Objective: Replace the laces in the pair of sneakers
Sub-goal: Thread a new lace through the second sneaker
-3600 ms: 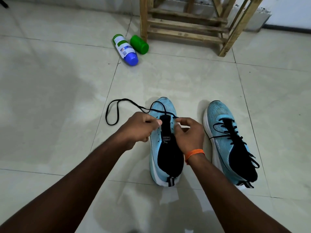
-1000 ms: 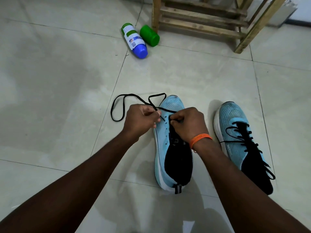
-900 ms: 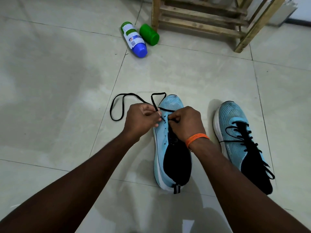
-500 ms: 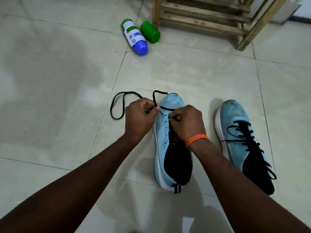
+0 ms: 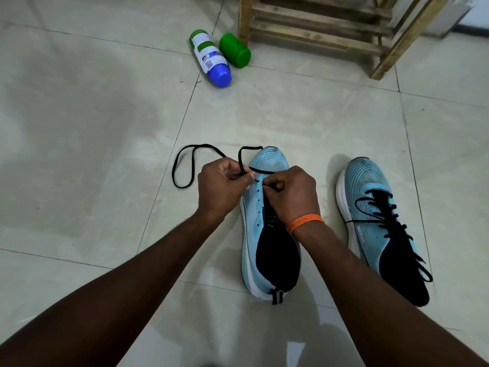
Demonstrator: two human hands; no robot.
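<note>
Two light-blue sneakers with black tongues stand on the tiled floor, toes pointing away from me. The left sneaker [image 5: 267, 229] has bare eyelets except near the toe, where a black lace [image 5: 185, 165] crosses it. My left hand [image 5: 223, 188] pinches the lace at the shoe's left edge. The lace's free length loops out over the floor to the left. My right hand [image 5: 292, 193], with an orange band at the wrist, pinches the lace's other part over the front eyelets. The right sneaker [image 5: 378, 226] stands apart, laced in black with loose ends.
A white bottle with a blue cap [image 5: 210, 58] and a green container [image 5: 235, 50] lie on the floor further off. Behind them stands a wooden rack [image 5: 325, 30]. Pale floor tiles [image 5: 92, 154] surround the shoes.
The lace's loop by the toe has shifted a little as both hands work it at the front eyelets. The hands stay at the toe end. The right sneaker has not moved.
</note>
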